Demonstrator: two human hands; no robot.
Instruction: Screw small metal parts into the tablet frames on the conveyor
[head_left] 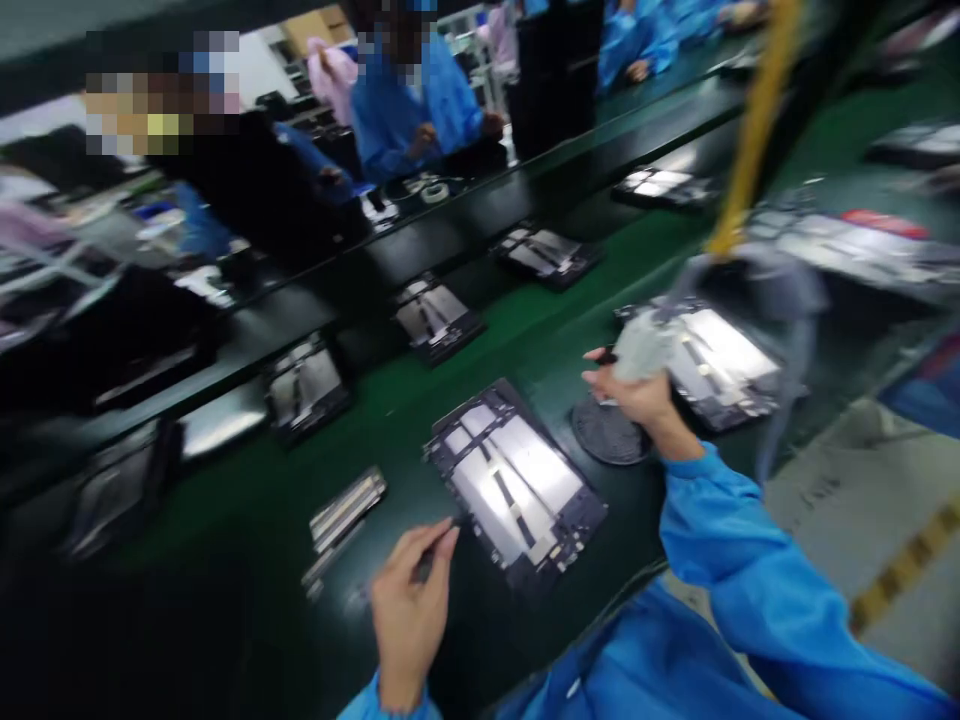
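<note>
An opened tablet-like device (517,480) with silver battery panels lies on the dark green bench in front of me. My left hand (416,590) is just off its lower left edge, thumb and fingertips pinched together; whatever they hold, if anything, is too small to make out. On the right, my right hand (634,390) is wrapped round a whitish translucent bottle-like object (643,345), blurred, above a round black dish (611,430). A stack of thin metallic strips (346,515) rests left of the device, near my left hand.
Several similar devices (435,315) line the green belt beyond. Another opened device (720,365) sits right of my right hand. A yellow coiled cord (757,130) and a grey tube (795,360) hang at the right. People in blue work across the line.
</note>
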